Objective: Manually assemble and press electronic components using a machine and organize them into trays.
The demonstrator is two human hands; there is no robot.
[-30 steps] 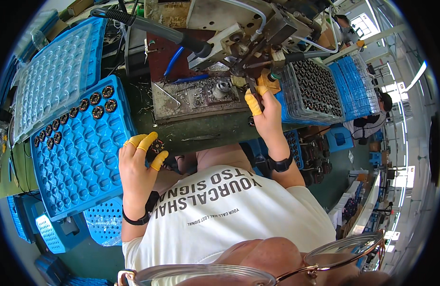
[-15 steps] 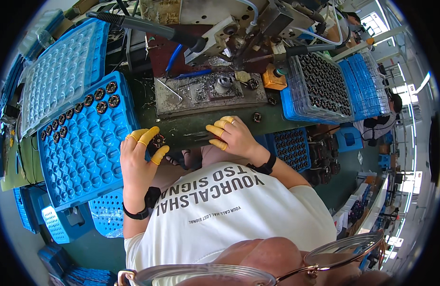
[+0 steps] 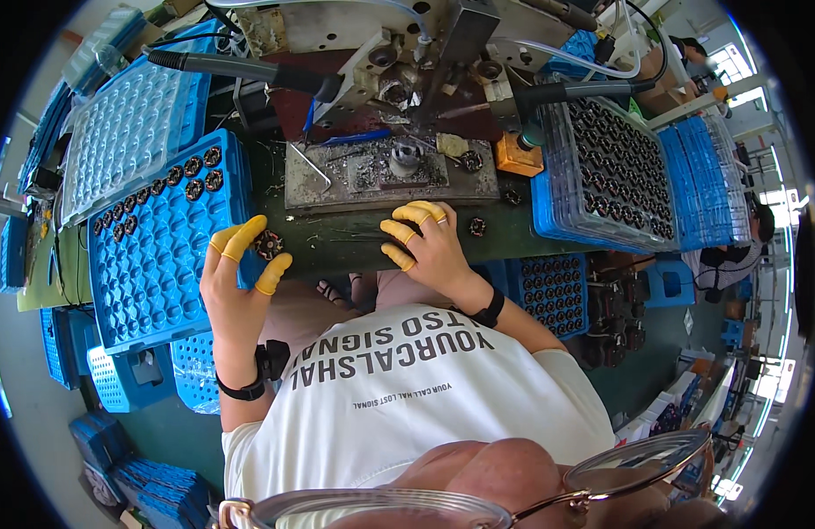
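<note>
Head view, round part (image 3: pixel 269 244) pinched at fingertips (image 3: pixel 256 227) of left grip (image 3: pixel 233 278), right grip (image 3: pixel 436 253) unclear

The green floor (image 3: pixel 183 432) is flanked at left by a pale wall (image 3: pixel 41 419). A blue stool (image 3: pixel 672 298) is placed at right; a bright window (image 3: pixel 732 67) is seen beyond.

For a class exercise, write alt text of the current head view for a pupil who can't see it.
A person's left hand, wearing yellow finger covers, holds a small round dark part beside a partly filled blue tray. The right hand is at the green bench's front edge, near a debris-strewn metal plate.
</note>
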